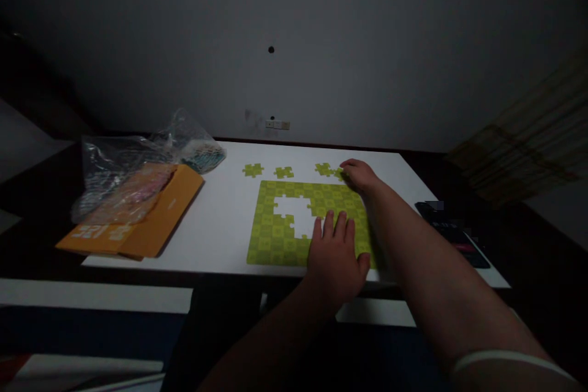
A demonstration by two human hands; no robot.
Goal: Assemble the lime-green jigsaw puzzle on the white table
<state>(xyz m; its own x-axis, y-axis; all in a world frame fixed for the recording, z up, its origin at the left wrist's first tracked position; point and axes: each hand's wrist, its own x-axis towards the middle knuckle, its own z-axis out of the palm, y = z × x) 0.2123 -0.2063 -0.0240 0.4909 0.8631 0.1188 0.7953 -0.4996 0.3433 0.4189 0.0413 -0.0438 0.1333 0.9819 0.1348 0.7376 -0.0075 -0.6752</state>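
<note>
A green checkered jigsaw puzzle (271, 239) lies on the white table, with a white gap (301, 214) left of its middle. My left hand (337, 254) rests flat on its lower right part, fingers spread, the tips by the gap's edge. Beyond the puzzle's upper right edge, my right hand (361, 174) is closed on a green puzzle piece (339, 174); its thumb is hidden. Touching or very near that piece is another puzzle piece (323, 169). Farther left lie a loose piece (283, 172) and one more piece (253, 169).
An orange cardboard envelope (169, 214) and crumpled clear plastic bags (124, 156) cover the table's left side. A dark flat object (452, 236) lies at the right edge. Behind the white table (211, 239) stands a grey wall (349, 61) with sockets (277, 125).
</note>
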